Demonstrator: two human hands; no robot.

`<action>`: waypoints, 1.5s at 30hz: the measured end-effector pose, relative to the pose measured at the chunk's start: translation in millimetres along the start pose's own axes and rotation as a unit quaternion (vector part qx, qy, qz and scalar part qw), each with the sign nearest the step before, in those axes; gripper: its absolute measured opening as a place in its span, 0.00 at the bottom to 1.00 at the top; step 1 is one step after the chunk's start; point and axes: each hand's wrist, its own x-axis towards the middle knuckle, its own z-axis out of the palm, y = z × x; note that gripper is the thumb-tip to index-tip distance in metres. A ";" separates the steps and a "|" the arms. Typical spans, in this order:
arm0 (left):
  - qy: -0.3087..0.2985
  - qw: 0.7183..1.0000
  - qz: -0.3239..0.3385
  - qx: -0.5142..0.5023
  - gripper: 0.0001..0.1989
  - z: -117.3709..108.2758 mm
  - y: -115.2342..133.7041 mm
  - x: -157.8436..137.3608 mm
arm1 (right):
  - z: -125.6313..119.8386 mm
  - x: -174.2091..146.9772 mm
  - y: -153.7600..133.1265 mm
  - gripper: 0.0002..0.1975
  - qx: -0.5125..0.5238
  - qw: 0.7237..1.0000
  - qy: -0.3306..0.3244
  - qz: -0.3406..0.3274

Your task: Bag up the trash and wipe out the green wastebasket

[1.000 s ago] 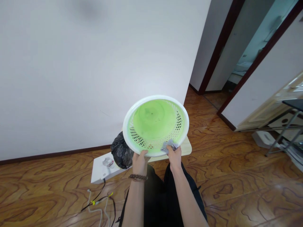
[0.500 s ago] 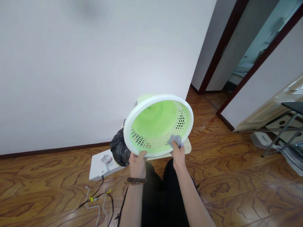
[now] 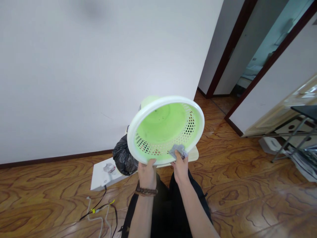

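Observation:
A green plastic basket (image 3: 163, 124) with a white rim and rows of holes is held tilted, its mouth facing me. My left hand (image 3: 147, 175) grips the near-left part of the rim, thumb over the edge and fingers hidden beneath. My right hand (image 3: 181, 168) is closed on a crumpled grey cloth (image 3: 177, 150), pressing it against the inside of the rim at the near right. Whether it is cloth or a wipe is hard to tell. Behind the basket's left side sits a black plastic bag (image 3: 125, 157).
A low white board-like stand (image 3: 98, 175) lies by the wall, with a crumpled clear packet (image 3: 109, 168) on it. Cables (image 3: 101, 208) trail over the wooden floor at the left. At the right are a white box (image 3: 270, 145), a metal-legged stool (image 3: 305, 111) and a doorway.
My right hand has moved left along the rim with the cloth, closer to my left hand. The basket has shifted and tilted slightly. My left hand keeps its grip on the rim.

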 end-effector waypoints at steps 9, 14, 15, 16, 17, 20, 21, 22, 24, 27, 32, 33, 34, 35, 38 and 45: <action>-0.078 0.973 -0.115 0.183 0.24 -20.9 26.8 3.2 | -28.9 31.1 -37.3 0.24 -0.032 0.998 -0.044 -0.031; -0.098 0.981 -0.118 0.117 0.27 -14.7 23.5 -4.1 | -24.2 31.9 -26.9 0.23 -0.063 0.993 -0.028 -0.093; -0.095 0.985 -0.115 0.091 0.27 -13.1 19.9 -5.0 | -20.8 26.6 -17.5 0.23 -0.064 0.993 -0.015 -0.102; -0.092 0.987 -0.111 0.070 0.27 -11.4 16.2 -5.8 | -16.9 20.2 -7.3 0.23 -0.064 0.992 -0.002 -0.107; -0.088 0.989 -0.107 0.052 0.27 -9.9 12.6 -6.5 | -12.9 13.4 2.5 0.23 -0.064 0.992 0.007 -0.108; -0.095 0.991 -0.095 0.012 0.25 -6.6 6.9 -8.9 | -3.5 0.6 17.2 0.21 -0.073 0.992 0.014 -0.098; -0.096 0.991 -0.090 0.005 0.24 -6.0 7.2 -9.7 | -2.2 1.4 14.4 0.21 -0.081 0.992 0.011 -0.099; -0.093 0.992 -0.084 0.000 0.23 -5.5 8.4 -10.7 | -2.1 5.1 7.5 0.20 -0.093 0.990 0.011 -0.107; -0.085 0.994 -0.072 -0.004 0.23 -4.3 12.2 -12.7 | -4.0 18.2 -14.2 0.19 -0.127 0.982 0.017 -0.140; -0.076 0.995 -0.059 -0.010 0.24 0.4 15.6 -15.5 | -5.7 33.5 -42.1 0.19 -0.173 0.964 0.033 -0.197; -0.072 0.995 -0.063 -0.027 0.22 7.7 7.5 -15.8 | 4.4 6.1 -17.5 0.20 -0.147 0.980 -0.014 -0.132; -0.078 0.994 -0.069 -0.028 0.22 7.3 5.5 -15.2 | 6.2 -0.7 -9.0 0.21 -0.136 0.983 -0.025 -0.118; -0.083 0.994 -0.072 -0.029 0.22 6.3 4.0 -14.5 | 7.1 -4.7 -3.2 0.22 -0.127 0.985 -0.033 -0.108; -0.083 0.994 -0.073 -0.028 0.22 5.0 3.2 -13.9 | 7.0 -5.4 -1.1 0.22 -0.121 0.987 -0.035 -0.102; -0.073 0.995 -0.059 -0.022 0.22 2.4 3.6 -13.0 | 2.2 9.8 -13.7 0.22 -0.130 0.984 -0.010 -0.121; -0.067 0.997 -0.035 -0.007 0.21 4.3 1.6 -11.9 | 3.5 9.5 -11.0 0.21 -0.161 0.978 -0.014 -0.129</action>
